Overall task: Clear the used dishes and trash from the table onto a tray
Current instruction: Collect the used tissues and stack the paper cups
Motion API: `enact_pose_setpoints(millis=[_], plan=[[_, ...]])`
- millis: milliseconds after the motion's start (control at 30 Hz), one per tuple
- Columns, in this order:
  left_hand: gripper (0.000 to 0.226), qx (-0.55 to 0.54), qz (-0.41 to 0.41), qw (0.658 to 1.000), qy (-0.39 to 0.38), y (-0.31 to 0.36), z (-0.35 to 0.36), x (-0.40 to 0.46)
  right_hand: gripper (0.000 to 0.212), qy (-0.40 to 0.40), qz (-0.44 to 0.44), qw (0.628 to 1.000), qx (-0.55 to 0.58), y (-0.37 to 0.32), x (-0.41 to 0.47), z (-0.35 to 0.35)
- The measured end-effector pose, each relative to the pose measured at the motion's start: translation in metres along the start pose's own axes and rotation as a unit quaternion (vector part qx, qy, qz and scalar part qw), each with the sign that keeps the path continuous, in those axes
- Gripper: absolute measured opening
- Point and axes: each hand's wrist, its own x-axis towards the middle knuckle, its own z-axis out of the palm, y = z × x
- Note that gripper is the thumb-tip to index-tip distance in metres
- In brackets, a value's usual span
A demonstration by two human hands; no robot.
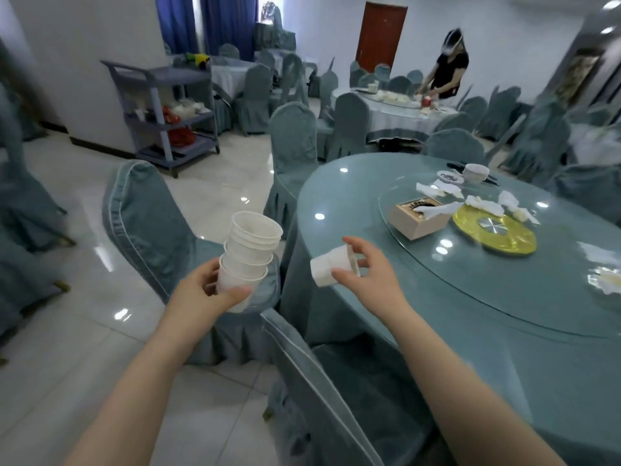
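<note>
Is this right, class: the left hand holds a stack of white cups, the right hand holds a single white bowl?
One thing is wrong. In the head view the right hand holds a single white cup, not a bowl. The left hand does hold the stack of white cups.

The cups (250, 253) look like matt white paper. The table (353, 203) has a glossy glass top; chairs (151, 213) wear soft cloth covers.
</note>
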Motion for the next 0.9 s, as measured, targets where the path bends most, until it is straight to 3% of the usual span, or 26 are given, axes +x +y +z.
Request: enact_pose_setpoints(millis=[300,467,733,900], plan=[[0.058,0.021,-0.009,0.998,0.051,-0.044,-0.120,0.020,0.055,-0.077,-0.039,0.995,0.050,-0.071,0.035,0.125],[0.057,0.088,-0.017,0.990,0.113,-0.071,-0.190,0.055,0.056,-0.115,-0.046,0.986,0.108,-0.112,0.084,0.211],[0.060,0.235,-0.008,0.962,0.142,-0.101,-0.296,0.191,0.052,-0.303,-0.116,0.942,0.086,-0.159,0.214,0.370],[0.061,0.267,-0.018,0.947,0.177,-0.100,-0.370,0.281,0.037,-0.377,-0.077,0.913,0.136,-0.187,0.312,0.456]])
